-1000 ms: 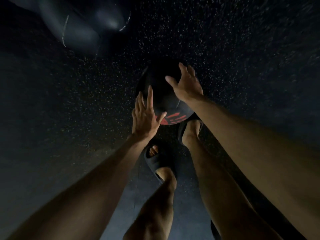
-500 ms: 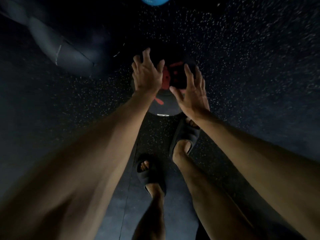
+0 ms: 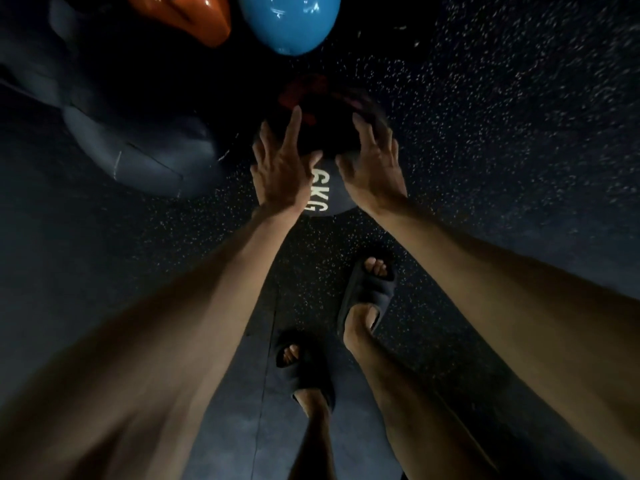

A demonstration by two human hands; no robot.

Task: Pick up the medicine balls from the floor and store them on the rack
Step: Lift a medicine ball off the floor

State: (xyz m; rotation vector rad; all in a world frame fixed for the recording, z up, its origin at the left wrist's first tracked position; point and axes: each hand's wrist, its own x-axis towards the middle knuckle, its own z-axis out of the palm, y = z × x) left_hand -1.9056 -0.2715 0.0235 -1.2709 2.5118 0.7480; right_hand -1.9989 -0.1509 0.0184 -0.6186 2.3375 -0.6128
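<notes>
The left hand (image 3: 280, 174) and right hand (image 3: 375, 171), reaching apart a second ago, now press wide-spread fingers to either side of the black medicine ball (image 3: 330, 190), which has rolled forward on the speckled floor (image 3: 502, 133) towards a blue ball (image 3: 289, 19), so the lift looks imminent.

Both bare arms reach from the lower corners to centre frame, where the left hand (image 3: 280, 171) and right hand (image 3: 375, 169) sit side by side, palms inward, fingers spread and nearly straight.
</notes>
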